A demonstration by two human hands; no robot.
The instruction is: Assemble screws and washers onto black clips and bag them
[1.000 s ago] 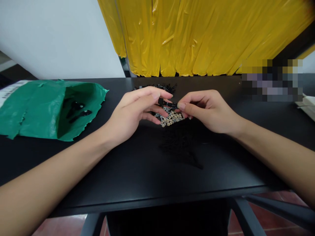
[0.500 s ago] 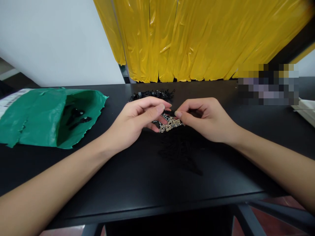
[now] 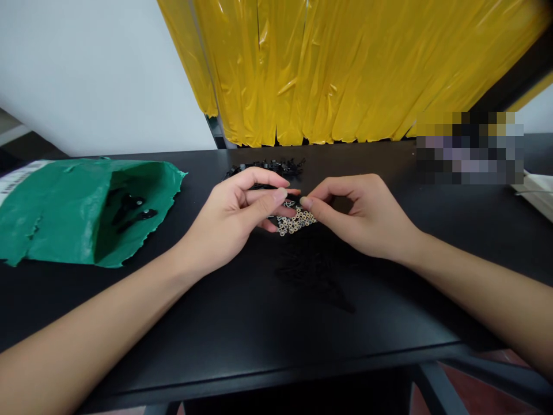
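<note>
My left hand (image 3: 242,213) and my right hand (image 3: 360,213) almost meet over the middle of the black table. Thumb and forefinger of the right hand pinch a small black part (image 3: 295,200), whose kind is too dark to make out. The left thumb lies close to the middle finger beside that part, with the forefinger lifted; whatever they grip is mostly hidden. Below the fingertips lies a pile of small brass-coloured and silver nut-like rings (image 3: 298,222). Nearer me is a heap of thin black pieces (image 3: 317,276). Small black parts (image 3: 285,167) lie behind the left hand.
At the left, a torn green plastic bag (image 3: 56,213) gapes open with black parts (image 3: 132,207) inside. Yellow plastic strips (image 3: 328,69) hang behind the black table (image 3: 233,340). A pale flat object (image 3: 538,193) sits at the right edge, near a blurred-out patch.
The left forefinger has lifted a little away from the thumb, and its tip has drawn back leftward. The right fingertips have shifted slightly left. The view has tilted a little.
</note>
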